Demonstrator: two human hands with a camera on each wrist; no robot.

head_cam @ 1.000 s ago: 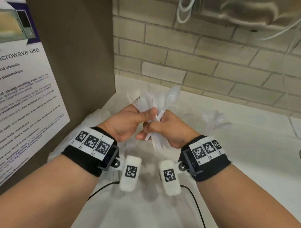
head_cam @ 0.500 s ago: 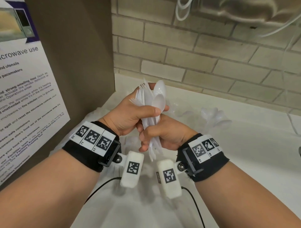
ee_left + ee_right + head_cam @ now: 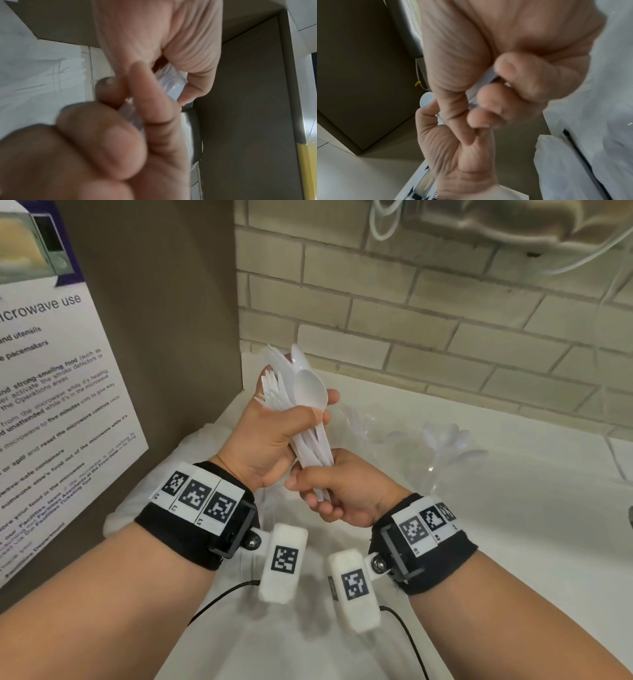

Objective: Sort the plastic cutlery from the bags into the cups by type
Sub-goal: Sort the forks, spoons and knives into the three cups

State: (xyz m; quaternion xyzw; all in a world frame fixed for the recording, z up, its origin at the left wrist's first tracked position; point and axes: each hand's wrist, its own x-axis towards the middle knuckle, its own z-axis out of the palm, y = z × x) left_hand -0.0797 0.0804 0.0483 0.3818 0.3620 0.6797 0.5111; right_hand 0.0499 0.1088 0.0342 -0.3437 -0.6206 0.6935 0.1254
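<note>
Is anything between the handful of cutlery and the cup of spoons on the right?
Nothing visible. Left hand and right hand grip the cutlery bundle above the counter; only open air separates it from the clear cup of spoons.

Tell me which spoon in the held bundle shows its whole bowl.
The front spoon, just above the left hand's thumb: its bowl faces the camera uncovered, while the spoon behind it is partly hidden.

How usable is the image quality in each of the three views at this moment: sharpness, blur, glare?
Head view: sharp, evenly lit; the left hand and right hand grip the white cutlery bundle, which reads poorly against the white counter. Left wrist view: blurred, fingers fill the frame. Right wrist view: soft, cutlery barely visible.
</note>
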